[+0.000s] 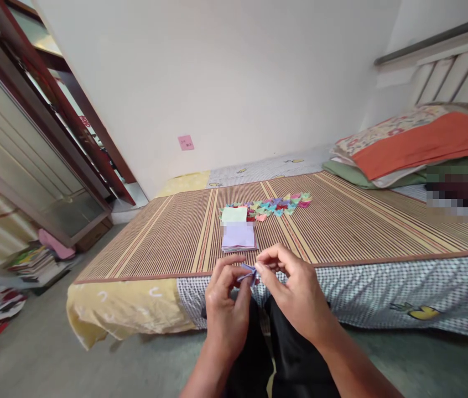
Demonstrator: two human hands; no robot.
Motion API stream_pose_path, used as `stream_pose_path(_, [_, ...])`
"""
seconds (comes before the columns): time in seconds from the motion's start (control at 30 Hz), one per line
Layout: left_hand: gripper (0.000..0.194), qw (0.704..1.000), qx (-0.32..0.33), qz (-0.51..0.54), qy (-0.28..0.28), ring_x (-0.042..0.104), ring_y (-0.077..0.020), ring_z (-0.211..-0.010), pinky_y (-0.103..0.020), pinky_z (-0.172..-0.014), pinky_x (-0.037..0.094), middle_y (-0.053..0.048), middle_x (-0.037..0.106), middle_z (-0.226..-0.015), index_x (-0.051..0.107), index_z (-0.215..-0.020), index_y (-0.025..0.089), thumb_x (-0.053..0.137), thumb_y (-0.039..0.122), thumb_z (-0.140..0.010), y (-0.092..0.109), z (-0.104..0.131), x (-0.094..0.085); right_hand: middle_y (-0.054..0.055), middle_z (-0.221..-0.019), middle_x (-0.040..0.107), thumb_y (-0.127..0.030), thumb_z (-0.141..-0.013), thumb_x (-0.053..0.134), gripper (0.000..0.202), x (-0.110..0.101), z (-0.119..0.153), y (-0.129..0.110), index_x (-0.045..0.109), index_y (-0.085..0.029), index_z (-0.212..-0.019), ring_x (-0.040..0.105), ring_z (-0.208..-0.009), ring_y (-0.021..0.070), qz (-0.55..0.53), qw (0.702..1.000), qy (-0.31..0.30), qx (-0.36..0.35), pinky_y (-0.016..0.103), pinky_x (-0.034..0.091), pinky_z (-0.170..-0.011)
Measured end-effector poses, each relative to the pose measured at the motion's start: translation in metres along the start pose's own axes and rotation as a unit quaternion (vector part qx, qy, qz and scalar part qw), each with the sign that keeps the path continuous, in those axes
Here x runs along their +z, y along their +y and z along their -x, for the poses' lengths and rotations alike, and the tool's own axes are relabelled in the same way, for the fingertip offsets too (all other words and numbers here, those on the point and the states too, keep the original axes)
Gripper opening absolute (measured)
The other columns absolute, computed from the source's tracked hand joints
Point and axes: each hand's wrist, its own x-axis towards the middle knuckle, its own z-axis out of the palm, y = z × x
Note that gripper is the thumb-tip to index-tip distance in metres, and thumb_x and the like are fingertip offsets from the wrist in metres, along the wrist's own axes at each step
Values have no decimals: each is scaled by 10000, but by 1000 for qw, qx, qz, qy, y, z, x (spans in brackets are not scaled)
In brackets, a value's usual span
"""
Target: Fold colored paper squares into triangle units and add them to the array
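Between my two hands, in front of the bed's near edge, is a small folded piece of purple paper point(248, 271). My left hand point(228, 298) is closed on its left side, with thumb and fingers pinching it. From the right, the thumb and forefinger of my right hand point(292, 287) pinch its other end. Just beyond my hands lies a stack of square purple paper point(239, 236), with a pale green sheet point(234, 214) behind it. Many small folded paper pieces point(279, 207) in mixed colours spread out behind and to the right.
The bed carries a striped bamboo mat point(167, 232) over a checked sheet point(383, 287). Folded bedding with an orange band point(429, 143) is piled at the right. A pink note point(185, 142) is on the wall. Books point(35, 262) stand on the left near a door.
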Motion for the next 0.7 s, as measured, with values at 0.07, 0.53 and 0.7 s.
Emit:
stream_pose_path(0.07, [63,996,-62,59,19,690,-184,-938,-249,-660,550,-77,655,-1161,685,-903,213,641,207,-947,-1,-1,1,19,-836,680,-223,-961,596,60,-1,0,-1,627,-203,-914,682,-739,157,-5,1000,14,-10,250,541,-687])
stream_pose_path(0.53, [149,938,-189,261,124,701,-177,-952,-267,-808,549,-57,721,-1101,699,-843,183,795,297,-835,3,-4,6,6,-746,664,-214,-940,609,145,25,5,2,573,-215,-799,615,-631,155,36,997,-51,38,256,473,-612])
stream_pose_path(0.7, [163,942,-185,265,95,704,-169,-902,-277,-821,546,-40,717,-1014,700,-920,192,785,317,-858,9,1,12,8,-719,607,-153,-933,556,186,23,4,7,528,-219,-761,606,-634,165,120,992,4,-48,266,443,-614])
